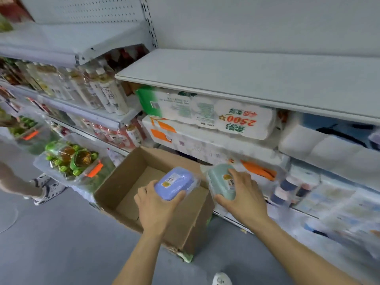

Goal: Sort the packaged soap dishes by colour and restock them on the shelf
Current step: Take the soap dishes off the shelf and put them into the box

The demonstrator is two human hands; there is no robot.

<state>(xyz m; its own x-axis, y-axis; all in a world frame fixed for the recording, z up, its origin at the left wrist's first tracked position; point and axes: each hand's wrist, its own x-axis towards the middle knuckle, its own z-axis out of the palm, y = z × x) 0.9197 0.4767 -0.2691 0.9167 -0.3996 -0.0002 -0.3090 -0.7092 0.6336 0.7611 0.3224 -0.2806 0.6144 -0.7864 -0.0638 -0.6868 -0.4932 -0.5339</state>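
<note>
One bare grey shelf [267,79] above stacked tissue packs [216,118], open cardboard box [131,182] on the floor below; left hand [156,204] gripping a wrapped blue soap dish [174,182] over the box; right hand [242,194] clasping a green soap dish [221,177] just beside the box's right edge

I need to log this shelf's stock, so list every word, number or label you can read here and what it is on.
"2500", red, printed upside down: white tissue pack.
Handwritten-style characters on the white bottle: not readable.
Sticker on the blue soap dish, held by the left hand: too small.
Sticker on the green soap dish, held by the right hand: too small.
</note>
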